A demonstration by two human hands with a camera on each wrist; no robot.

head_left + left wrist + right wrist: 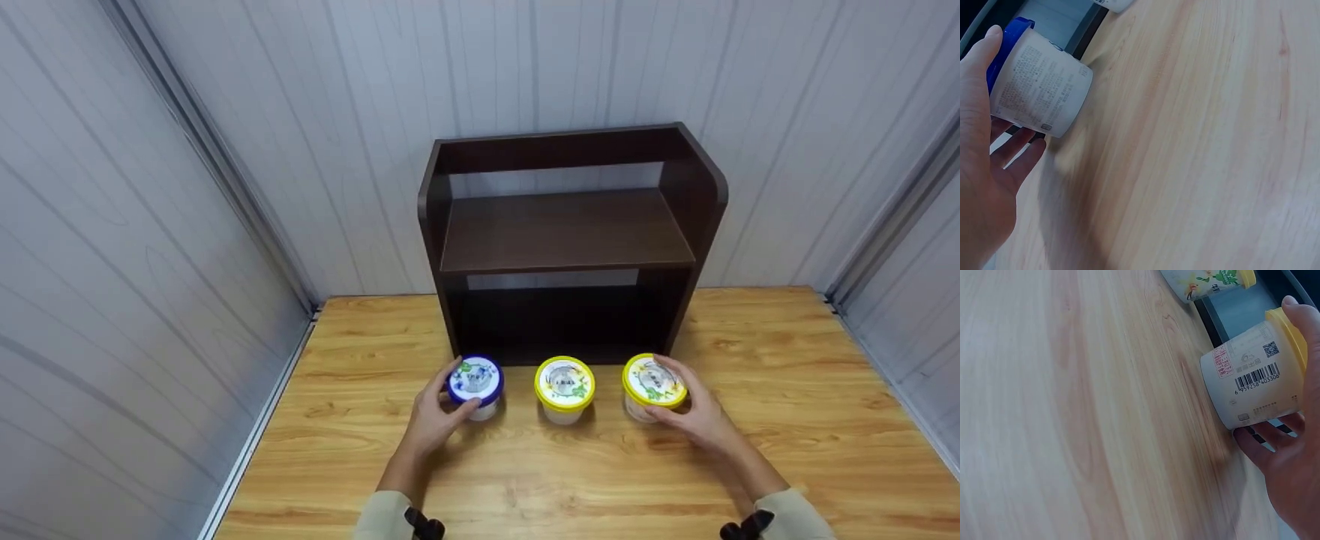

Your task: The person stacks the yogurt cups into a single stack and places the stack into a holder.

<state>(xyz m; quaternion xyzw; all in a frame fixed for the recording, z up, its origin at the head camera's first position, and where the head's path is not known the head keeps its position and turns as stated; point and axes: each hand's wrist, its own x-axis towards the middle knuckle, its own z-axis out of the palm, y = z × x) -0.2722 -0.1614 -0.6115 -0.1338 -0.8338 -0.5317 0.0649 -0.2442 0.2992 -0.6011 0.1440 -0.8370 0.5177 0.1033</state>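
Observation:
Three white paper tubs stand in a row before a brown shelf. My left hand (435,416) grips the left tub, the blue-lidded tub (475,380), thumb and fingers on opposite sides of its lid. Fine print covers the side of that blue-lidded tub (1041,84) in the left wrist view. At the right end my right hand (701,412) holds a yellow-lidded tub (652,380) in the same way. A barcode shows on this yellow-lidded tub (1255,377) in the right wrist view. Between the hands stands another yellow-lidded tub (564,384), untouched.
The dark brown two-tier shelf (570,229) stands against the back wall (360,150), right behind the tubs. Both of its tiers are bare. The wooden table (540,487) is bordered by a panelled wall (135,300) on the left and another on the right.

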